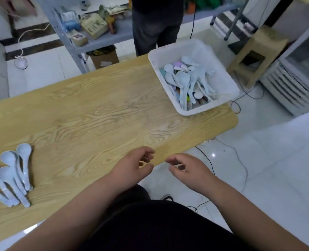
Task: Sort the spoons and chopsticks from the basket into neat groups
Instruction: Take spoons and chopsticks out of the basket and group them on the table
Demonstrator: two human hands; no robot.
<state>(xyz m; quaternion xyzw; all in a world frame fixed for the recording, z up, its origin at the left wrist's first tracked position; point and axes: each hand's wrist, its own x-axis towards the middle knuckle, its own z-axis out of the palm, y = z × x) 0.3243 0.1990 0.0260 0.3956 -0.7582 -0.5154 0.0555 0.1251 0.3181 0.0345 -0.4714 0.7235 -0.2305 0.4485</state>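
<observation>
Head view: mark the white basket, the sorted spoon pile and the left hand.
white basket (190, 49), head view, bare far inner wall.
sorted spoon pile (5, 173), head view, bowl of a near spoon.
left hand (133, 165), head view, back of the hand.

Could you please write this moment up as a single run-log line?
left hand: empty, loosely curled | right hand: empty, loosely curled | spoon group: on table, person's left | basket: holds unsorted spoons
</observation>
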